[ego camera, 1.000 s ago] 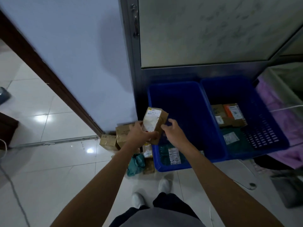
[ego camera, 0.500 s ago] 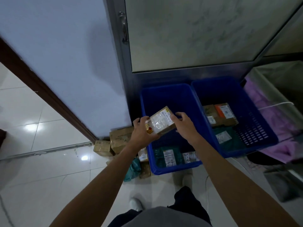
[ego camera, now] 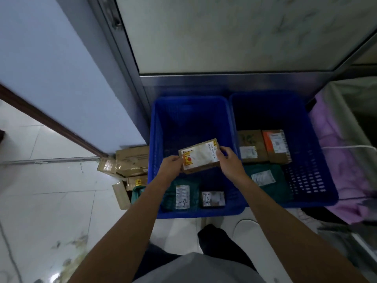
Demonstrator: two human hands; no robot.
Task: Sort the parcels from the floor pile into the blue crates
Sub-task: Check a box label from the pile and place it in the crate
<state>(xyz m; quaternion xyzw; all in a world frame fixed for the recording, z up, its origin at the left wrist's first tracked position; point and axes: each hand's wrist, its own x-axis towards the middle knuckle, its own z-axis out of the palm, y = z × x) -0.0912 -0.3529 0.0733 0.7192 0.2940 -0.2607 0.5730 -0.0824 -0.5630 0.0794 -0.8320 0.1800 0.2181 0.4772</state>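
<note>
Both hands pinch the cardboard parcel [ego camera: 199,156] by its ends — left hand [ego camera: 170,167] at the near-left corner, right hand [ego camera: 228,160] at the right edge. It has dropped from chest height and turned label-up, now hanging low inside the left blue crate [ego camera: 155,139], above two labelled packets [ego camera: 193,196]. Release looks close — more boxes [ego camera: 130,162] wait on the floor beside the crate.

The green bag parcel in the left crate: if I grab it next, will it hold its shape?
Probably not. The green bag parcel looks like soft, wrinkled plastic, so it will likely sag or fold. It lies flat, so it shouldn't roll. The film may be a bit slippery; pinch an edge rather than the white label.
</note>
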